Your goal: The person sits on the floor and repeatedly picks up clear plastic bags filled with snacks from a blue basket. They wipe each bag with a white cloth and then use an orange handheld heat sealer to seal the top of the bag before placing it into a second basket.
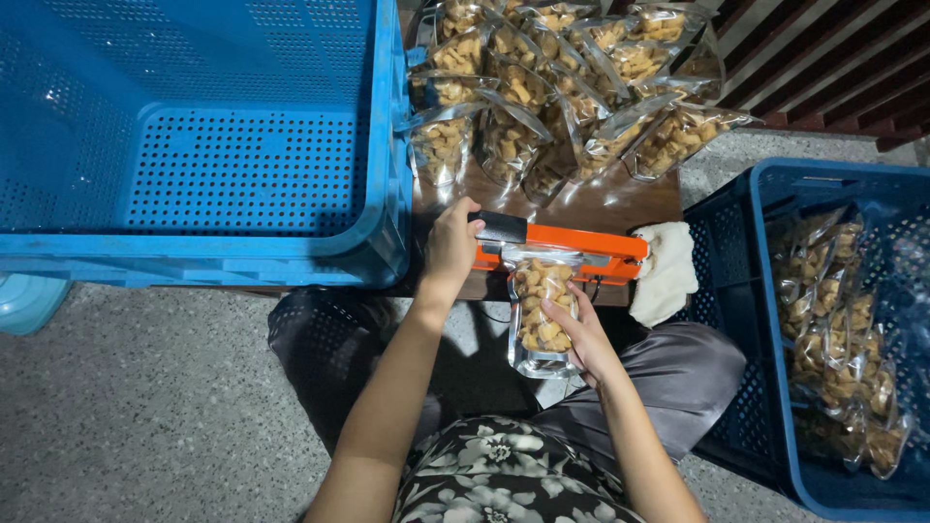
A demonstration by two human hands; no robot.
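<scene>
My left hand (451, 244) presses down on the black handle end of an orange heat sealer (572, 248) that lies on a small wooden table (601, 205). The top edge of a clear pouch of brown snack pieces (540, 308) sits clamped in the sealer's jaw. My right hand (583, 334) grips that pouch from below and to the right, holding it upright under the sealer.
A pile of filled clear snack pouches (552, 87) covers the far part of the table. A large blue perforated crate (194, 145) stands at the left. Another blue crate (852, 329) at the right holds several pouches. A white cloth (666, 271) hangs off the table's right corner.
</scene>
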